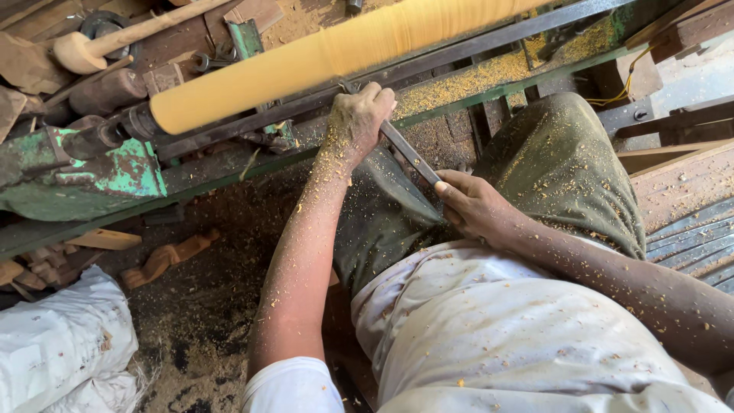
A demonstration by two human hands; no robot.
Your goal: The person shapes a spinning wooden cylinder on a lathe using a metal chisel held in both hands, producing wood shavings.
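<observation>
Fingers of my left hand (pixel 358 118) clamp the long dark metal chisel (pixel 405 149) near its tip, steadying it against the round yellow wooden spindle (pixel 321 57), while my right hand (pixel 475 205) grips what seems the handle end for leverage.

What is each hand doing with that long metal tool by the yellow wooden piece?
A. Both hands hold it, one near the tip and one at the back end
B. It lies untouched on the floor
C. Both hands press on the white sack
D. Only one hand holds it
A: the left hand closes over the metal tool near the yellow wooden piece, and the right hand grips its back end.
</observation>
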